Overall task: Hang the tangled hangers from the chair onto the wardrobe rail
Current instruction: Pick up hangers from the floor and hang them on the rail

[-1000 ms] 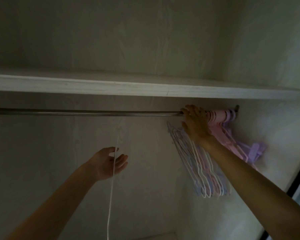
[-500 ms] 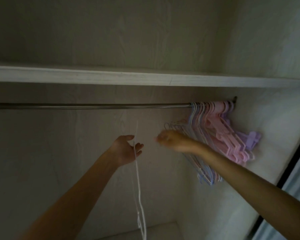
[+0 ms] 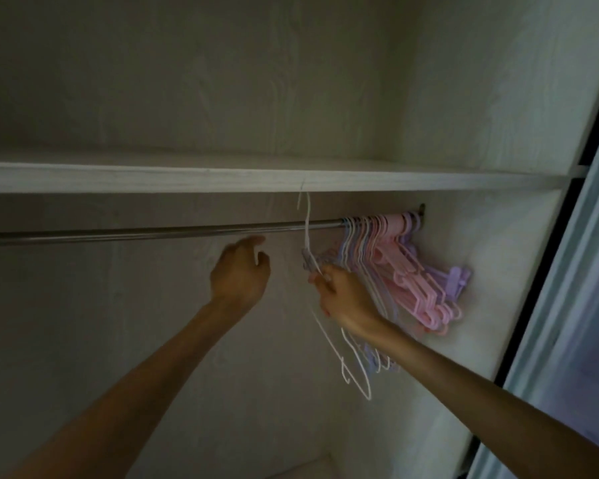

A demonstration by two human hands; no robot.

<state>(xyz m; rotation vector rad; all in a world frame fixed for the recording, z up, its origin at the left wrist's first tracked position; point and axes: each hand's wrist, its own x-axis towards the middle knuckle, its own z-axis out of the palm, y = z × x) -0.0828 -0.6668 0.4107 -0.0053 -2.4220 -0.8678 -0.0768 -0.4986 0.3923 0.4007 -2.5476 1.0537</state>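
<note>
Head view: right hand, centre-right of frame, pinches a white hanger, its hook raised above the rail. Left hand, centre, loosely curled, grasping nothing. Hung hangers bunched at rail's right end.

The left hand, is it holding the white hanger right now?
No. The left hand hangs below the rail holding nothing, while the right hand pinches the white hanger.

Dim and soft; right-side daylight
</note>
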